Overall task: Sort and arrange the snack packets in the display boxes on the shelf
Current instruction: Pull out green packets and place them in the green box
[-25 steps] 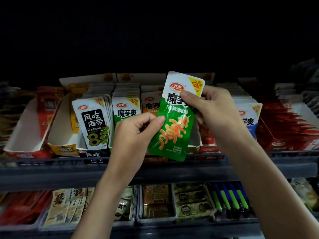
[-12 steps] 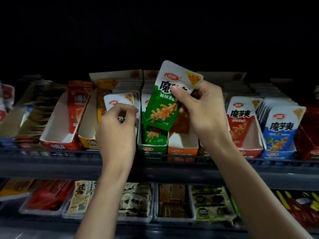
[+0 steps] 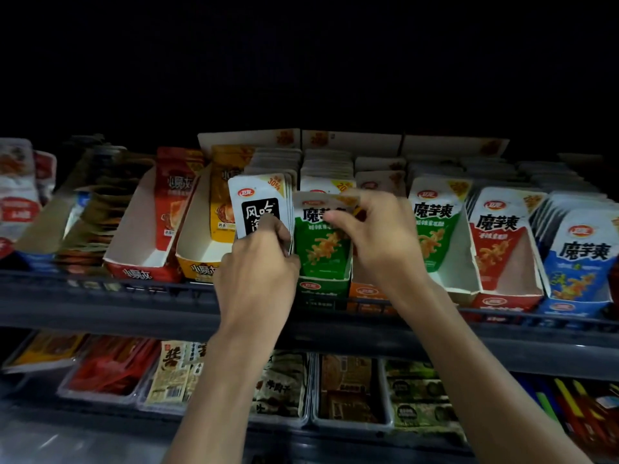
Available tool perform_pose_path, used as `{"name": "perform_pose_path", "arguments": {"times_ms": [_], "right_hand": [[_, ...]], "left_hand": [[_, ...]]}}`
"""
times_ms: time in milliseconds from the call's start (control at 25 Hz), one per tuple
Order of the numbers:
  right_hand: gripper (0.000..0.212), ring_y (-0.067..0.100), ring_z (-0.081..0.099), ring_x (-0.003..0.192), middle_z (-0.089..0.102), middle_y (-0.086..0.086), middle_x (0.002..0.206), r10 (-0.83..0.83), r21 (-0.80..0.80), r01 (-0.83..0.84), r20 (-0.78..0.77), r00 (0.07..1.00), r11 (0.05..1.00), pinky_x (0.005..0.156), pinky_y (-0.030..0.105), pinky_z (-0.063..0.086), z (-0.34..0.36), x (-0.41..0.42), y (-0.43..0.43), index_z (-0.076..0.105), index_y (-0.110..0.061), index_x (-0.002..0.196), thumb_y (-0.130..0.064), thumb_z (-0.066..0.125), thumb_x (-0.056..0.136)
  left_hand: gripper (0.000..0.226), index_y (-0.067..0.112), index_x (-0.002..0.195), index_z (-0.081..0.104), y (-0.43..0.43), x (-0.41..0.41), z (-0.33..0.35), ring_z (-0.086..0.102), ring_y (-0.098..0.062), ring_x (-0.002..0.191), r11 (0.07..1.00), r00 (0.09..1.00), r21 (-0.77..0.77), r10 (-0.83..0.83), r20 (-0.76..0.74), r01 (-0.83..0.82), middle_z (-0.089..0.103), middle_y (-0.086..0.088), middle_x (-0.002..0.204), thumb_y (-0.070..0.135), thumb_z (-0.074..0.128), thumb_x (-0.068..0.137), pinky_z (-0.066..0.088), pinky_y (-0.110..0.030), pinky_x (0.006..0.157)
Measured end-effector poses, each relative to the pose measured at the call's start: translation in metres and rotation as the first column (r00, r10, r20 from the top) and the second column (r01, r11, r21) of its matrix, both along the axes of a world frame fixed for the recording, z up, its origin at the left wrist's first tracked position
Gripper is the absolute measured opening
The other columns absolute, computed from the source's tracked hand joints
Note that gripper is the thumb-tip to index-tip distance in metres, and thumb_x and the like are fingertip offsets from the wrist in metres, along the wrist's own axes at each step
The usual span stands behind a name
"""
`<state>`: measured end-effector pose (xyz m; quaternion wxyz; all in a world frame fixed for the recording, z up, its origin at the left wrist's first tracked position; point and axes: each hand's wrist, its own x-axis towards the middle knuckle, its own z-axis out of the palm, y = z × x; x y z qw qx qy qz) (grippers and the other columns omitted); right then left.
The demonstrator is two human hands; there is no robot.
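On the upper shelf [image 3: 100, 306], in the row of cardboard display boxes, the person's work centres on the green display box [image 3: 318, 286]. The right hand [image 3: 382, 239] is clamped on the top edge of a green packet [image 3: 321, 246]. Its thumb lies across the printed face and its fingers curl behind. The packet stands upright with its lower end already inside the green box, in front of the packets stacked there. The top grip probably serves to steer the packet straight down and let it lean back against that stack.

The left hand [image 3: 258, 262] grips the bundle of white-and-black packets [image 3: 258, 199] in the box just to the left. Its thumb is on the front face and its fingers wrap round the right-hand edge. It seems to hold that bundle clear, so its edges do not spill over the wall between the boxes and block the green packet's slot.

The green packet lies directly under the right hand's fingers and touches the left hand's knuckles along its left edge.

Another green packet [image 3: 435, 229] stands just right of the right hand. The forearm hides the front of its box, so it cannot be told whether that packet belongs there.
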<state>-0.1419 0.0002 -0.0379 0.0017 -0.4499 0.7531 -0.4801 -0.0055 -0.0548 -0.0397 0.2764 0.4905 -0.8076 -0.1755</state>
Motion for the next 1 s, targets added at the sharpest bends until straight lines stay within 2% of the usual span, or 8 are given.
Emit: {"name": "perform_pose_path", "arguments": {"times_ms": [80, 160, 280, 440, 560, 720, 880, 1000], "right_hand": [[0.008, 0.013, 0.063, 0.076, 0.068, -0.007, 0.079, -0.002, 0.025, 0.004, -0.071, 0.997, 1.000, 0.072, 0.038, 0.054, -0.006, -0.002, -0.004, 0.074, -0.022, 0.089, -0.029, 0.071, 0.089], [0.008, 0.013, 0.061, 0.078, 0.064, -0.009, 0.083, -0.003, 0.026, 0.007, -0.125, 0.992, 1.000, 0.072, 0.034, 0.051, -0.009, -0.003, -0.005, 0.074, -0.021, 0.094, -0.026, 0.071, 0.089], [0.026, 0.013, 0.056, 0.084, 0.055, -0.008, 0.092, -0.074, 0.054, 0.087, -0.206, 0.976, 0.995, 0.073, 0.033, 0.048, -0.008, -0.004, -0.006, 0.071, -0.017, 0.113, -0.027, 0.071, 0.089], [0.039, 0.016, 0.050, 0.083, 0.044, -0.007, 0.096, -0.161, 0.107, 0.201, -0.299, 0.941, 0.974, 0.068, 0.031, 0.036, -0.006, -0.002, -0.008, 0.059, -0.020, 0.124, -0.033, 0.071, 0.088], [0.043, 0.019, 0.054, 0.088, 0.051, -0.002, 0.106, -0.190, 0.081, 0.214, -0.234, 0.953, 0.973, 0.070, 0.034, 0.041, -0.005, -0.001, -0.008, 0.047, -0.021, 0.120, -0.030, 0.073, 0.087], [0.038, 0.018, 0.055, 0.078, 0.052, -0.005, 0.088, -0.183, 0.003, 0.185, -0.110, 0.977, 0.983, 0.071, 0.044, 0.050, -0.006, 0.000, -0.004, 0.040, -0.022, 0.112, -0.024, 0.070, 0.090], [0.035, 0.007, 0.057, 0.071, 0.057, -0.009, 0.079, -0.168, -0.014, 0.168, -0.007, 0.986, 0.986, 0.071, 0.039, 0.053, -0.009, -0.002, -0.003, 0.038, -0.024, 0.107, -0.016, 0.068, 0.091], [0.030, 0.003, 0.057, 0.071, 0.058, -0.012, 0.081, -0.179, 0.026, 0.180, -0.064, 0.982, 0.983, 0.068, 0.033, 0.049, -0.010, -0.004, -0.004, 0.041, -0.026, 0.102, -0.019, 0.067, 0.092]], "left_hand": [[0.018, 0.031, 0.093, 0.053, 0.001, 0.000, 0.000, 0.048, -0.021, 0.075, 0.999, 1.000, -0.037, -0.016, 0.002, 0.016, 0.056, 0.006, 0.081, 0.017, 0.063, 0.089, 0.034, -0.031, 0.058], [0.018, 0.034, 0.094, 0.059, 0.001, -0.001, -0.002, 0.055, -0.021, 0.080, 0.995, 0.998, -0.077, -0.059, 0.021, 0.061, 0.062, 0.006, 0.092, 0.017, 0.062, 0.090, 0.037, -0.031, 0.059], [0.029, 0.042, 0.116, 0.064, 0.001, -0.003, -0.008, 0.062, -0.025, 0.095, 0.982, 0.985, -0.136, -0.115, 0.130, 0.132, 0.060, 0.002, 0.116, 0.023, 0.056, 0.094, 0.047, -0.034, 0.069], [0.032, 0.044, 0.129, 0.056, 0.002, -0.005, -0.012, 0.063, -0.024, 0.089, 0.966, 0.966, -0.200, -0.118, 0.228, 0.165, 0.055, 0.000, 0.112, 0.037, 0.048, 0.098, 0.043, -0.032, 0.066], [0.032, 0.044, 0.128, 0.057, 0.003, -0.006, -0.013, 0.064, -0.024, 0.088, 0.960, 0.964, -0.227, -0.106, 0.245, 0.163, 0.054, 0.001, 0.109, 0.041, 0.047, 0.099, 0.039, -0.029, 0.063], [0.031, 0.043, 0.128, 0.057, 0.003, -0.008, -0.013, 0.064, -0.023, 0.087, 0.958, 0.962, -0.238, -0.096, 0.255, 0.159, 0.053, 0.001, 0.106, 0.041, 0.047, 0.098, 0.036, -0.028, 0.061], [0.031, 0.042, 0.127, 0.058, 0.003, -0.007, -0.015, 0.064, -0.024, 0.088, 0.961, 0.965, -0.232, -0.095, 0.246, 0.154, 0.054, 0.001, 0.109, 0.040, 0.048, 0.098, 0.036, -0.028, 0.061], [0.032, 0.041, 0.128, 0.058, 0.002, -0.008, -0.015, 0.064, -0.024, 0.088, 0.961, 0.963, -0.230, -0.093, 0.252, 0.153, 0.054, 0.000, 0.110, 0.041, 0.048, 0.098, 0.036, -0.029, 0.062]]}}
